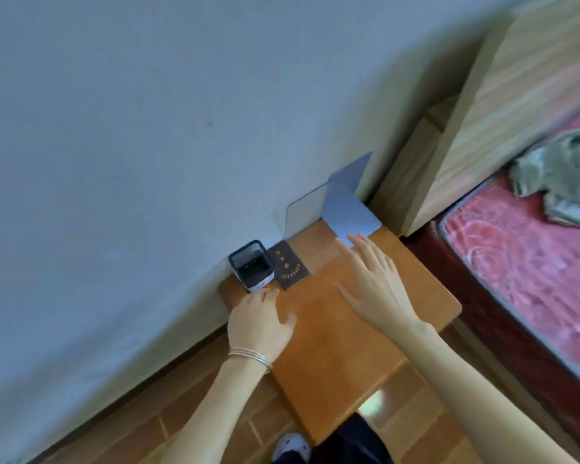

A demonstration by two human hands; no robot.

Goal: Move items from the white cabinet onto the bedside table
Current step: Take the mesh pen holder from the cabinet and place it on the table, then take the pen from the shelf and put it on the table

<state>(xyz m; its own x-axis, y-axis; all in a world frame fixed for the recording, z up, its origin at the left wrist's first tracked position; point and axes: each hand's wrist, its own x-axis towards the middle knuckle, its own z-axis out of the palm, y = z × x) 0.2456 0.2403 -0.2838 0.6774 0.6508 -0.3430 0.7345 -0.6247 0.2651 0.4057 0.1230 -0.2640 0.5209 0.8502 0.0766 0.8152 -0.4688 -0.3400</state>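
place: home bedroom | evidence: bed (533, 262) with red mattress, wooden headboard (503, 105), small wooden counter (365, 329) beside it, plain wall (148, 128), tiled floor (188, 413)

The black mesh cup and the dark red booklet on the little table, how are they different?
The black mesh cup stands upright and is hollow, with an open top; the dark red booklet lies flat and closed. The cup is see-through mesh with a white base; the booklet has a solid cover with gold writing. The cup sits nearer the left hand. Both rest side by side on the wooden table, close to the wall.
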